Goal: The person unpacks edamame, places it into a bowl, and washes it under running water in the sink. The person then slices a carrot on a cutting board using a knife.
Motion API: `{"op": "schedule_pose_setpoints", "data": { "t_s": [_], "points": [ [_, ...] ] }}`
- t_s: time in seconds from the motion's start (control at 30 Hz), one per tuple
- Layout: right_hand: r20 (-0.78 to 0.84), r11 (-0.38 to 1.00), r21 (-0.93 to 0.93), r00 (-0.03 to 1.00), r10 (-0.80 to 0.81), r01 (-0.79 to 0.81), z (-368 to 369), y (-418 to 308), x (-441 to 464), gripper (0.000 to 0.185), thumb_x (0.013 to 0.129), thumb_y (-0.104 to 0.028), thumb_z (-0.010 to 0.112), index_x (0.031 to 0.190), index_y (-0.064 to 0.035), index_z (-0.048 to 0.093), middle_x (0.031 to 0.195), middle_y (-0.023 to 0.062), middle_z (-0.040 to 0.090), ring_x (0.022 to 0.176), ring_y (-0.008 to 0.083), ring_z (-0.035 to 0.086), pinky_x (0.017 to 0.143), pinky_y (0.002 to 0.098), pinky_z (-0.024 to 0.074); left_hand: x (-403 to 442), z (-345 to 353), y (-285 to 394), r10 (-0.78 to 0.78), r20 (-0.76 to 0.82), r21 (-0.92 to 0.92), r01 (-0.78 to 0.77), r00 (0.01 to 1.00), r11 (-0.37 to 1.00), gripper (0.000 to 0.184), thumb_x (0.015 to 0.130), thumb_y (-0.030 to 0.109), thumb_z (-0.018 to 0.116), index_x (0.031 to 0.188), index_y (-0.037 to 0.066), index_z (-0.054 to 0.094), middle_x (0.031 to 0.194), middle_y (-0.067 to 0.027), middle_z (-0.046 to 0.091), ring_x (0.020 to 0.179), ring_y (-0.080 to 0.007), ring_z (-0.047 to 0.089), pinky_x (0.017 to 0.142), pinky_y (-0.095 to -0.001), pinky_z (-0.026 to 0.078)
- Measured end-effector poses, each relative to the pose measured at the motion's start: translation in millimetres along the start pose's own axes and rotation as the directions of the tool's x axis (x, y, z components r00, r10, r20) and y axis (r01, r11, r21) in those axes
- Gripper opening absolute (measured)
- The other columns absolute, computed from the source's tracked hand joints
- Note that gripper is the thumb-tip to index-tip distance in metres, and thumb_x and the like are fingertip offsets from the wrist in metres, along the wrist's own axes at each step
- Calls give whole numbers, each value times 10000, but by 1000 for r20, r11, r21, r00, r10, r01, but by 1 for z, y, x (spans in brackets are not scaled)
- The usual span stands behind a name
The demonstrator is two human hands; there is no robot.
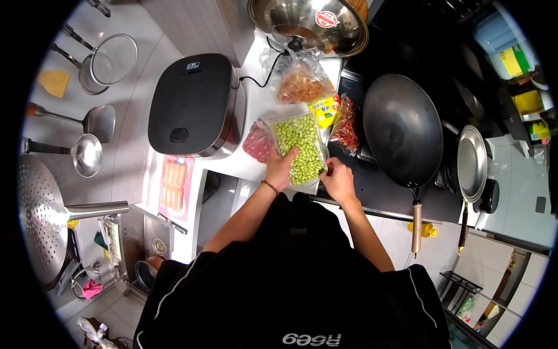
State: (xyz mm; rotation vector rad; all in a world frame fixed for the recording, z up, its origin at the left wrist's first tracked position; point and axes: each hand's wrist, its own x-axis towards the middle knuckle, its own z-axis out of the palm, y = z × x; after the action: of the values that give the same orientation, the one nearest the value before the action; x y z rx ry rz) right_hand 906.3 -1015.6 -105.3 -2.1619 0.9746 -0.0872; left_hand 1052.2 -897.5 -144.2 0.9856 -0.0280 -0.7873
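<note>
Two hands: both are on one bag of shelled edamame (298,139), straight in front of the person.
Left hand (279,167): thumb over the bag's face, fingers clamped on its left side, those underneath hidden from me.
Right hand (339,180): fingers pinched together on the bag's lower right edge.
Edamame bag: above the white surface (247,167), near its front edge; resting or lifted, I can't tell.
Step in hand: to my eye, working at that edge, perhaps to open it.
Next move: I'd say it calls for a steady left hold and a firm, careful right pull, lest the beans spill.
Red meat bag (256,142): just left of the edamame.
Dried chilli bag (347,125): to the right, beside the wok (401,128).
Rice cooker (189,104): farther left.
</note>
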Motion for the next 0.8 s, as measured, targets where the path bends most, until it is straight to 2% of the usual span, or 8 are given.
{"op": "schedule_pose_setpoints", "data": {
  "t_s": [0.07,0.1,0.2,0.23,0.43,0.57,0.67,0.8],
  "points": [
    [-76,1000,-24,997,-6,4,2,4,3,399,804,-87,697,1183,-34,583,909,256,701,885,467,683,798,537,543,3,-4,-2,-37,-8,-40,37,999,999,429,958,32,685,1338,13,485,1257,-113,644,1092,-198,655,927,-360,575],
    [-247,999,-10,968,-36,34,11,5,4,288,815,-101,678,1089,-19,641,842,234,709,904,458,688,828,534,541,5,-6,-4,-58,-10,-60,57,998,997,427,958,36,688,1334,11,487,1258,-116,644,1091,-199,656,923,-361,579],
    [2,999,-38,1000,9,-9,10,25,17,194,844,-98,655,993,20,694,782,187,721,706,341,726,697,420,571,13,-9,-5,-67,11,-40,67,998,997,430,960,40,689,1339,20,486,1261,-117,645,1090,-200,658,918,-364,584],
    [-8,999,-29,999,-31,31,11,31,20,158,867,-55,612,957,24,715,747,164,722,665,281,730,666,376,581,15,-9,-5,-57,18,-50,57,998,997,441,958,38,688,1348,19,483,1269,-116,640,1101,-201,654,926,-364,580],
    [210,899,407,974,79,-161,5,34,28,210,967,75,509,1056,59,699,870,95,730,736,131,710,702,266,603,30,-9,-7,-39,55,1,39,998,999,478,961,52,677,1389,4,468,1298,-107,621,1137,-184,628,955,-347,555],
    [305,750,628,952,10,-209,4,41,29,191,984,59,556,1106,56,702,954,80,736,793,143,711,709,282,608,41,-17,-1,1,92,162,-16,996,987,470,968,114,687,1378,-2,488,1271,-107,640,1115,-171,632,955,-331,537],
    [310,702,680,951,-15,-211,5,45,30,166,991,25,592,1111,45,705,951,77,737,807,137,710,685,278,602,45,-19,3,48,95,358,-79,994,930,512,952,151,716,1380,-11,486,1258,-117,652,1115,-186,639,965,-342,525],
    [247,749,646,969,-21,-149,12,54,33,157,1001,-10,608,1112,38,709,942,68,735,798,127,708,647,272,588,50,-19,9,22,123,542,-86,992,836,575,922,185,755,1384,-18,479,1265,-134,656,1128,-209,646,968,-357,516]
  ]
}}
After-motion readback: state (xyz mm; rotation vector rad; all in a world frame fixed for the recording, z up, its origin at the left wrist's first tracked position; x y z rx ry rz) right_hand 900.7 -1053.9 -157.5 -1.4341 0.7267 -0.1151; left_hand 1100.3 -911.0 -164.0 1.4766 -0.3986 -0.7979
